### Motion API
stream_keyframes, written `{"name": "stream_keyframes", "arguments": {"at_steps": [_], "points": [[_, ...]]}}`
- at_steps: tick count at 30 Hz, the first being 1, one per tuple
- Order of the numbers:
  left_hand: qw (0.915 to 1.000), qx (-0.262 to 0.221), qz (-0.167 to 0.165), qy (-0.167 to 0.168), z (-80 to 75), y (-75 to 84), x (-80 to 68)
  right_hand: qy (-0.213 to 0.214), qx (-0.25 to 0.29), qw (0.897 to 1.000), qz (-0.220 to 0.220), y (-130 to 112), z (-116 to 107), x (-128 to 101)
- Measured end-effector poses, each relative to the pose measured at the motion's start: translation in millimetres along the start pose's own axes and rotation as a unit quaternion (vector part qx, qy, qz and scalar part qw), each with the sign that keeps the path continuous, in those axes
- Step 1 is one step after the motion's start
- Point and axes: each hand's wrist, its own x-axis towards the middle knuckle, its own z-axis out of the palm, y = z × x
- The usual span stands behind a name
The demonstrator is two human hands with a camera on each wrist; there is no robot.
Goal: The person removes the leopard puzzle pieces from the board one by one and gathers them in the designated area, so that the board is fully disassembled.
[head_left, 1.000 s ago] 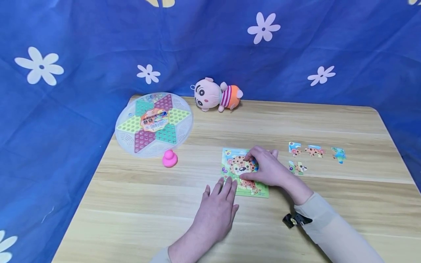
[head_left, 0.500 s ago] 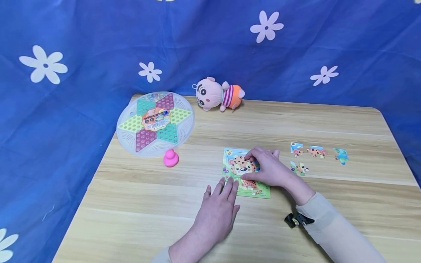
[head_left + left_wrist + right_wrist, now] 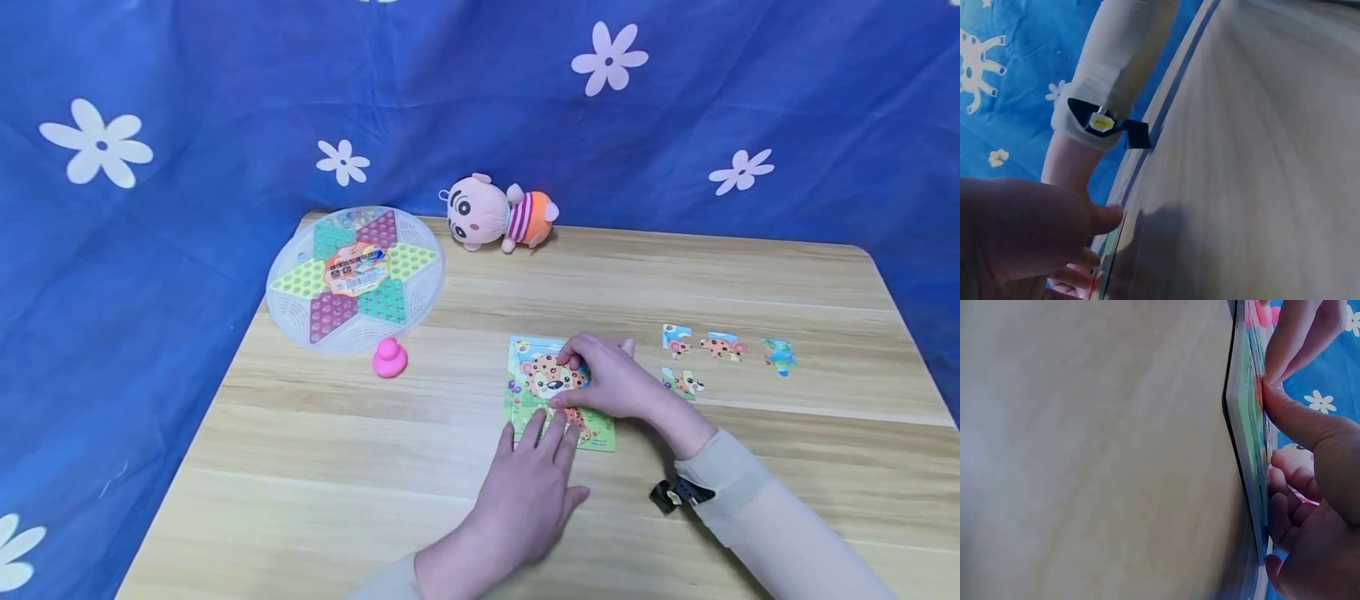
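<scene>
right hand (image 3: 609,382): on the puzzle (image 3: 525,398), fingers curled, thumb and fingertips pinching a piece at the leopard's face. Right wrist view: thumb (image 3: 1294,419) pressed flat on the puzzle top, other fingers bent beside it.
left hand (image 3: 534,490): fingers straight and spread, tips resting on the puzzle's near edge, palm on the counter (image 3: 315,467). Grips nothing.
puzzle: small square board, leopard picture, flat on the counter near the middle, slightly toward the near side. Both hands cover part of it.
loose pieces: four on the counter right of the puzzle. One (image 3: 681,383) just beside the right hand; three in a row further back: (image 3: 676,339), (image 3: 722,345), (image 3: 778,355). All apart from each other.
right sleeve (image 3: 757,508): beige, small black clip (image 3: 678,493) at the cuff.
duck (image 3: 390,359): pink, left of the puzzle, well apart, just beside the near rim of the board game.
board game (image 3: 354,279): round clear case, star pattern, back left of the counter.
plush (image 3: 497,217): lying on its side at the back edge, right of the board game.
backdrop (image 3: 150,250): blue cloth with white flowers, behind and left of the counter.
</scene>
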Motion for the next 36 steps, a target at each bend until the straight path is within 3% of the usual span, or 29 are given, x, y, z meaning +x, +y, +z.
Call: {"name": "stream_keyframes", "arguments": {"at_steps": [22, 36], "points": [[1.0, -0.002, 0.007, -0.006, 8.3, -1.0, 1.4, -0.055, 0.051, 0.997, -0.019, 2, -13, 0], [0.9998, 0.008, 0.006, -0.016, 8.4, -0.2, 2.4, -0.083, 0.031, 0.996, -0.031, 0, -19, -4]]}}
